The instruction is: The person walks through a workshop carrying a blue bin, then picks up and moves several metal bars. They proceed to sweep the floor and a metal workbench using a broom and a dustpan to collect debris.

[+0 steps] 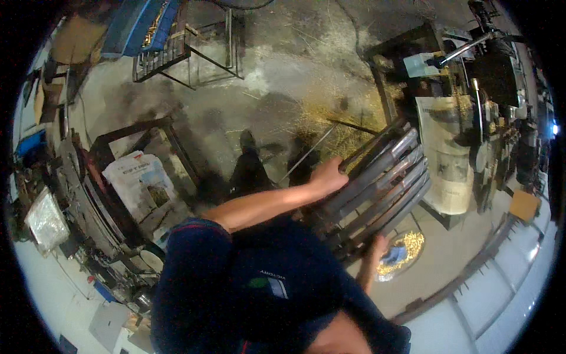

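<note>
A dark slatted metal stand (383, 183) is tilted in front of me, to the right of my body. My left hand (330, 176) is closed around its upper left edge, with the arm stretched across my front. At the stand's lower edge is my right hand (378, 246), its fingers partly hidden against the slats; it seems to grip the frame there. Beyond my right hand, a round pan (420, 255) on the floor holds many small brass-coloured pieces and something blue.
A similar stand (162, 59) bears blue crates (132, 26) at the far left. Brass-coloured shavings (348, 115) litter the floor ahead. A machine (495, 65) with a paper sheet (447, 156) stands right. Left is another frame with a printed white sack (141, 177).
</note>
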The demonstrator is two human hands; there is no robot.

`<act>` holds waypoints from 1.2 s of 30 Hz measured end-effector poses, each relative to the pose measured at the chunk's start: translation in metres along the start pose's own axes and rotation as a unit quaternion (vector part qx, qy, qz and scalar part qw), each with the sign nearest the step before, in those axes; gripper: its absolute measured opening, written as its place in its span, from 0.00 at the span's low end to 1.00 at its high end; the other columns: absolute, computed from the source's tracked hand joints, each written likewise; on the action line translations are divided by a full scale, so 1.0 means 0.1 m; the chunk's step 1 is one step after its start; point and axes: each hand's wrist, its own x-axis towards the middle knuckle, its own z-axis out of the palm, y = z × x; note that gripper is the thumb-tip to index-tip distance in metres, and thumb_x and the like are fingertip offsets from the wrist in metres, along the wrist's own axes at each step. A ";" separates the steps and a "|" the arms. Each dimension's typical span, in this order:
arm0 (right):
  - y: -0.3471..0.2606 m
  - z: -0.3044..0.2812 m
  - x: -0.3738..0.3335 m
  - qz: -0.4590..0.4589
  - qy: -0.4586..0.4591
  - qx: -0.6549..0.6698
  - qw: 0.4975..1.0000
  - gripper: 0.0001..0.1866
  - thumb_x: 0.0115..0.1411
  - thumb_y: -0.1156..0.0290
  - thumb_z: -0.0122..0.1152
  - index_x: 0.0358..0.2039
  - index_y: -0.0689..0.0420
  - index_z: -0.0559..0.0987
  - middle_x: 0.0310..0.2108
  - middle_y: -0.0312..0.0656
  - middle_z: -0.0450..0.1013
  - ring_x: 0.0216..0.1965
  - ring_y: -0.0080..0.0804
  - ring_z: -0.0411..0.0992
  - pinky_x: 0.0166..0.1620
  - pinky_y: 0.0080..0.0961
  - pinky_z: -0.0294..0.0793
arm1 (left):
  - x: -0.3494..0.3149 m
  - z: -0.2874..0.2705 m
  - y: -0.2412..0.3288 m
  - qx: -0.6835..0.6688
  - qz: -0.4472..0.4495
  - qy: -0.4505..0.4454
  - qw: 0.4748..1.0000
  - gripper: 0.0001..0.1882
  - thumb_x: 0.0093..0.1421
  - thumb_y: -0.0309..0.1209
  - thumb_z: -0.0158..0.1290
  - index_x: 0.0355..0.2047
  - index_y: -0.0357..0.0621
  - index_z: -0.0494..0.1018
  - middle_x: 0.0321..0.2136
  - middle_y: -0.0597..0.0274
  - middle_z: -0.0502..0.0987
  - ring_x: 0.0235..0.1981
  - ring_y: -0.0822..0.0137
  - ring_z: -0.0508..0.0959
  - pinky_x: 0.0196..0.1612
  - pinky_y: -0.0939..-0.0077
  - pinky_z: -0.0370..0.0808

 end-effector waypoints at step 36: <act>-0.30 -0.16 1.10 -0.099 -0.162 0.041 0.981 0.10 0.43 0.70 0.50 0.25 0.63 0.67 0.17 0.38 0.62 0.17 0.25 0.61 0.19 0.23 0.60 | 0.06 0.39 0.35 -0.071 0.002 0.072 0.995 0.15 0.39 0.30 0.48 0.29 0.34 0.70 0.23 0.50 0.73 0.26 0.60 0.73 0.31 0.68 0.66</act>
